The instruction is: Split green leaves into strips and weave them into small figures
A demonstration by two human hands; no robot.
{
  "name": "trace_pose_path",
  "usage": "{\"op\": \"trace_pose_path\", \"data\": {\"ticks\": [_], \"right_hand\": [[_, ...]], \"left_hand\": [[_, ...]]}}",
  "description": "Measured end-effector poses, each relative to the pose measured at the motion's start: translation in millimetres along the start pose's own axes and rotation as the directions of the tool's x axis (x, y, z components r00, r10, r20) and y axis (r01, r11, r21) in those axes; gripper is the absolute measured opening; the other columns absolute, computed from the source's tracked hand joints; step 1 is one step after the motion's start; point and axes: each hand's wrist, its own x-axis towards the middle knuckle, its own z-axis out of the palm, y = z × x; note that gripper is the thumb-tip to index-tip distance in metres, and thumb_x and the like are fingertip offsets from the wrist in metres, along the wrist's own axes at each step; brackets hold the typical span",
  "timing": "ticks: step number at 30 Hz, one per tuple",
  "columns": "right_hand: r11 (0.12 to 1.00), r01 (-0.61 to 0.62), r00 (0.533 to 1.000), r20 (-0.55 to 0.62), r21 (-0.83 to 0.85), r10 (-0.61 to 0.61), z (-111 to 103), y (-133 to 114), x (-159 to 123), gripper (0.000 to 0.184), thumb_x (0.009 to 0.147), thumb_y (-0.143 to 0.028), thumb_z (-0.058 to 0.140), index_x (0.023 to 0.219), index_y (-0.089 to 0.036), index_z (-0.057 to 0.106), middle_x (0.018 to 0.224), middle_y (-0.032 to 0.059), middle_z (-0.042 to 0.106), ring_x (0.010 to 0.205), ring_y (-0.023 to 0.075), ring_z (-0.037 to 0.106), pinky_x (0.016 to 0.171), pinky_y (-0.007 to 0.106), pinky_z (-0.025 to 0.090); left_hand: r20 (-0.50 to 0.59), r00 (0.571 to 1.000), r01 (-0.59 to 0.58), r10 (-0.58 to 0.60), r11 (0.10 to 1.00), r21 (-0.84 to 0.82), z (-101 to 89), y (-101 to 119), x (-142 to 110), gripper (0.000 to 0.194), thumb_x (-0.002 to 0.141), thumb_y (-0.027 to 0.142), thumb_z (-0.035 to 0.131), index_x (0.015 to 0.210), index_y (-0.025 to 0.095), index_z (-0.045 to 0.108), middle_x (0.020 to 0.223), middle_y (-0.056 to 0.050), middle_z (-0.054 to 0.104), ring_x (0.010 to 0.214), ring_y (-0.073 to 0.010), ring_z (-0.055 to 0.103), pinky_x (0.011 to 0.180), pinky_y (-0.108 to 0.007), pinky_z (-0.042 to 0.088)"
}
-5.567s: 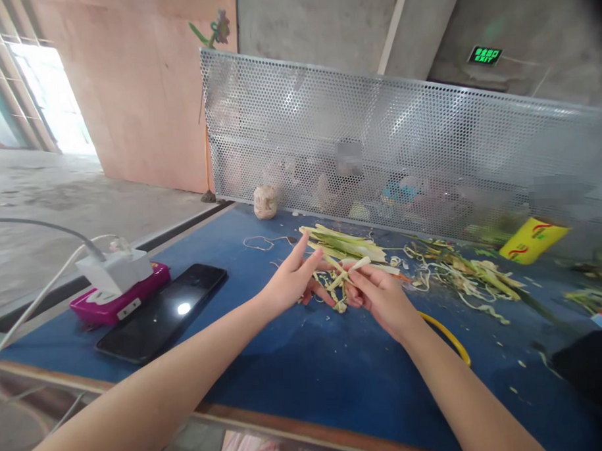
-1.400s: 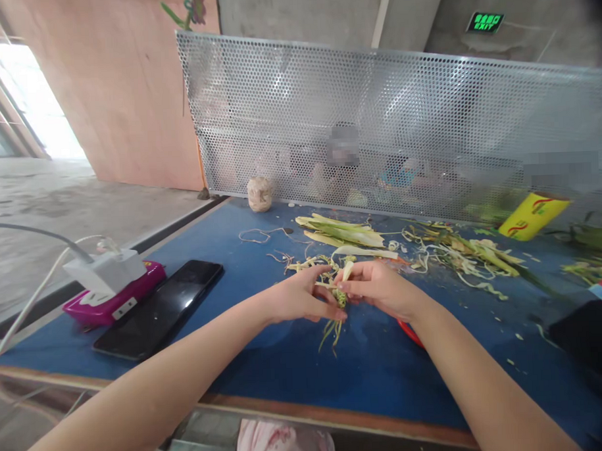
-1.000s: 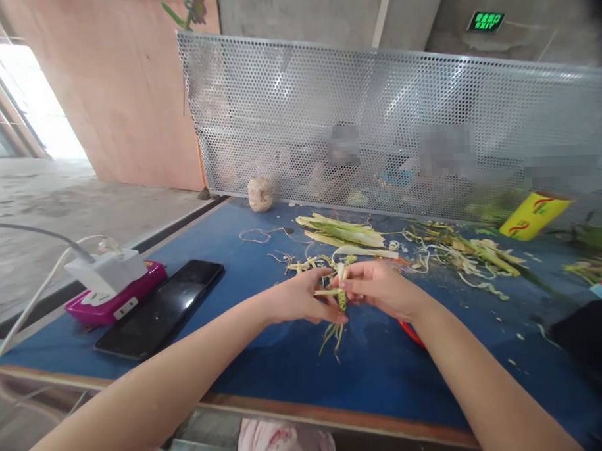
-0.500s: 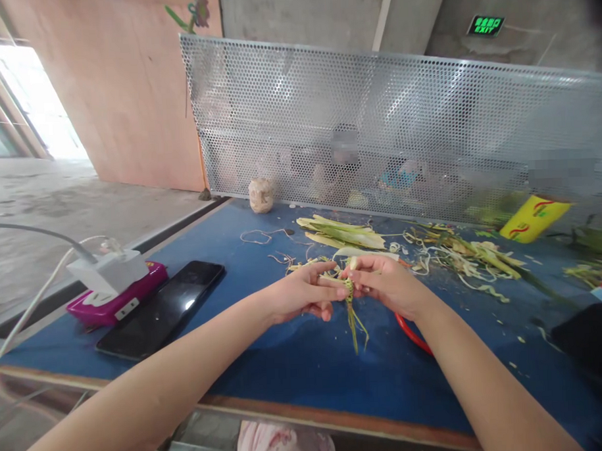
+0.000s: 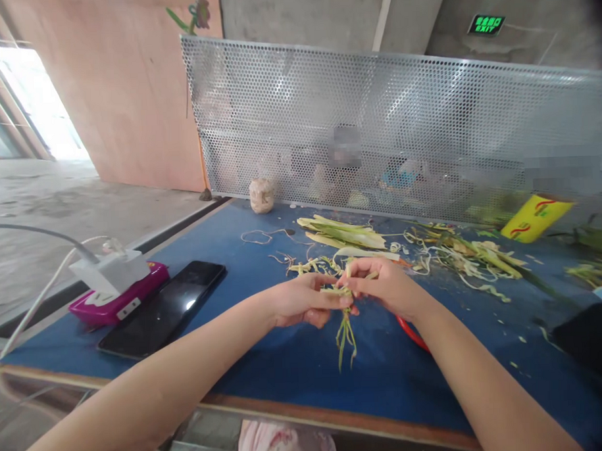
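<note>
Between my two hands is a small piece woven from green-yellow leaf strips (image 5: 345, 339), its loose thin ends hanging down over the blue table (image 5: 286, 377). My left hand (image 5: 303, 301) is closed on it from the left, thumb and fingers pinching its upper part. My right hand (image 5: 377, 282) pinches the same piece from above and the right, fingertips touching it; part of the weave is hidden behind the fingers. Under my right wrist shows a red curved handle (image 5: 412, 333). Just behind my hands lie pale curled leaf scraps (image 5: 312, 266).
Long split leaf stalks (image 5: 343, 232) and a heap of shredded strips (image 5: 470, 252) lie farther back. To the left are a black phone (image 5: 166, 309) and a purple power strip (image 5: 135, 297) with a white charger. A yellow packet (image 5: 538, 217) stands by the perforated metal screen (image 5: 297, 120).
The woven piece has turned and dropped slightly, so its loose ends hang lower and a little to the left. My fingers have shifted on it.
</note>
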Motion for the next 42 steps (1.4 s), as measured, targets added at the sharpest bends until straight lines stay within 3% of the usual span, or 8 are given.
{"op": "trace_pose_path", "data": {"ticks": [3,9,13,18,25,28,34,42], "right_hand": [[0.998,0.064,0.996,-0.068,0.015,-0.063,-1,0,1,0.018,0.070,-0.032,0.067,0.066,-0.016,0.060,0.055,-0.0039,0.054,0.047,0.0059,0.048,0.047,0.019,0.039],[0.977,-0.011,0.998,0.052,-0.211,0.022,9,-3,-2,0.014,0.072,-0.028,0.064,0.067,-0.016,0.059,0.056,-0.0023,0.058,0.048,0.0089,0.054,0.048,0.021,0.040],[0.981,0.055,0.997,-0.038,-0.185,-0.063,5,-4,0,0.017,0.072,-0.032,0.064,0.068,-0.017,0.059,0.060,-0.0014,0.059,0.053,0.0101,0.056,0.052,0.023,0.044],[0.982,0.084,0.985,-0.135,-0.170,-0.108,0,-4,1,0.018,0.071,-0.033,0.064,0.068,-0.016,0.059,0.061,-0.0018,0.057,0.056,0.0095,0.055,0.056,0.023,0.044],[0.984,0.025,0.999,-0.032,-0.178,-0.031,8,-8,-3,0.016,0.071,-0.030,0.065,0.065,-0.017,0.058,0.058,-0.0006,0.060,0.053,0.0112,0.058,0.054,0.024,0.045],[0.986,0.045,0.998,-0.031,-0.161,-0.050,6,-7,-2,0.016,0.070,-0.029,0.066,0.065,-0.017,0.058,0.059,-0.0009,0.060,0.053,0.0103,0.056,0.053,0.023,0.044],[0.987,0.136,0.957,-0.245,-0.081,-0.152,-3,0,3,0.016,0.073,-0.033,0.064,0.068,-0.018,0.059,0.054,-0.0043,0.052,0.048,0.0076,0.046,0.048,0.022,0.037],[0.984,0.119,0.987,-0.119,0.131,-0.104,1,0,2,0.017,0.070,-0.030,0.067,0.082,-0.019,0.060,0.059,-0.0040,0.054,0.052,0.0093,0.052,0.053,0.024,0.040]], "left_hand": [[-0.043,0.998,-0.055,0.055,0.998,-0.005,-0.5,3,-1,0.029,0.066,0.027,0.070,0.088,0.012,0.057,0.073,0.000,0.060,0.035,0.0028,0.031,0.038,-0.017,0.020],[0.032,0.987,0.161,-0.159,0.985,-0.065,-1.4,-2,1,0.026,0.063,0.022,0.073,0.070,0.013,0.050,0.065,0.000,0.063,0.030,0.0038,0.024,0.036,-0.015,0.015],[-0.067,0.997,0.025,-0.029,0.998,-0.055,-1.3,0,2,0.029,0.063,0.024,0.073,0.083,0.013,0.054,0.068,0.000,0.063,0.034,0.0019,0.035,0.038,-0.015,0.025],[-0.263,0.961,-0.100,0.087,0.994,-0.036,-0.6,2,1,0.075,0.062,0.028,0.074,0.125,0.011,0.037,0.046,0.007,0.051,0.036,-0.0052,0.045,0.041,-0.018,0.030],[-0.178,0.984,-0.004,0.008,1.000,0.025,2.0,0,1,0.060,0.059,0.028,0.076,0.107,0.008,0.047,0.065,-0.003,0.063,0.034,0.0025,0.028,0.038,-0.017,0.017],[-0.195,0.979,-0.044,0.055,0.997,0.061,3.0,1,1,0.054,0.061,0.028,0.074,0.104,0.009,0.050,0.068,-0.003,0.063,0.036,0.0011,0.034,0.037,-0.016,0.020],[-0.164,0.969,-0.188,0.186,0.982,0.006,1.1,-1,4,0.071,0.061,0.015,0.074,0.123,0.015,0.040,0.080,-0.005,0.066,0.039,-0.0023,0.045,0.039,-0.018,0.032],[-0.210,0.957,-0.185,0.200,0.979,0.090,-2.9,-1,4,0.080,0.058,0.013,0.075,0.128,0.018,0.036,0.082,-0.006,0.065,0.051,-0.0082,0.054,0.040,-0.018,0.036]]}}
